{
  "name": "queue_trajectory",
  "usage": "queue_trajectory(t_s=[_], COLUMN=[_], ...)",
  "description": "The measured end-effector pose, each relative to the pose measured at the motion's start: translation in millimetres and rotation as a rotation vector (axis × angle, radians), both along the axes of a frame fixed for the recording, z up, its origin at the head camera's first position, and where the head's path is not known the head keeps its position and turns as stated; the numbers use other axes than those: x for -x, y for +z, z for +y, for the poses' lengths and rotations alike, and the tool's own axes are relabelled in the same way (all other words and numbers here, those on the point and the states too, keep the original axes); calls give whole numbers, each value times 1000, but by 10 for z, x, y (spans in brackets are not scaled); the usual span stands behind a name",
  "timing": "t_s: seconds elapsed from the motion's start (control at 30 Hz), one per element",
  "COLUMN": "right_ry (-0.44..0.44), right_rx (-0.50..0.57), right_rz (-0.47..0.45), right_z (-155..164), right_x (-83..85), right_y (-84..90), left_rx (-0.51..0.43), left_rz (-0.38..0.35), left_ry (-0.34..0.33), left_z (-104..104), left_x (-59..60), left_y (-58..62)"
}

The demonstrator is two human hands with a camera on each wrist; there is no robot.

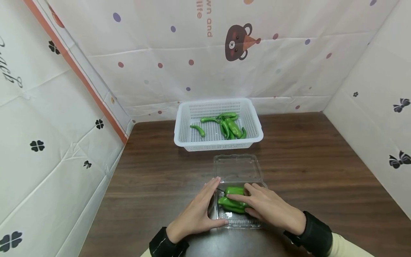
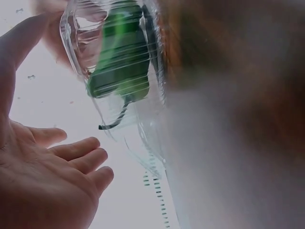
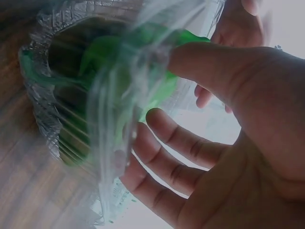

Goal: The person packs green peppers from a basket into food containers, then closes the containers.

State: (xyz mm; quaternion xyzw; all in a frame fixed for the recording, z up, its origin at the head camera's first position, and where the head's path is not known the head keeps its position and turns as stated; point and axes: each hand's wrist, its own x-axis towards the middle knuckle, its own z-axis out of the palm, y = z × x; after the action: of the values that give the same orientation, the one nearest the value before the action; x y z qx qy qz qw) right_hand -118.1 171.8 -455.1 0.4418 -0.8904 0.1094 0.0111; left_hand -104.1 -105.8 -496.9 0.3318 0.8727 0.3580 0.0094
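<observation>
Dark wooden table walled by patterned white sheets.

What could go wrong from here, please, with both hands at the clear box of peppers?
The green peppers are piled high in the clear clamshell box, so one could spill out or get pinched at the rim. The box looks thin and light; the left hand only rests flat against its side, so it may slide on the smooth wooden table. The right hand presses on the peppers, and a thin stem could snap.
</observation>
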Motion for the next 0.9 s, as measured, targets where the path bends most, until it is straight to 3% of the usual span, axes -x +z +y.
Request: queue_trajectory(t_s=[0.13, 0.5, 0.77, 0.9], right_ry=[0, 13, -11, -37], right_rx=[29, 217, 332, 374], right_rz=[24, 168, 270, 273], right_z=[-22, -111, -192, -198], right_x=[21, 286, 593, 816], right_y=[30, 206, 385, 509], left_rx=[-24, -129, -205, -241], left_rz=[28, 240, 249, 242], left_ry=[18, 119, 250, 324], left_z=[-5, -16, -93, -147], left_x=[33, 234, 404, 508], left_y=[39, 181, 269, 350])
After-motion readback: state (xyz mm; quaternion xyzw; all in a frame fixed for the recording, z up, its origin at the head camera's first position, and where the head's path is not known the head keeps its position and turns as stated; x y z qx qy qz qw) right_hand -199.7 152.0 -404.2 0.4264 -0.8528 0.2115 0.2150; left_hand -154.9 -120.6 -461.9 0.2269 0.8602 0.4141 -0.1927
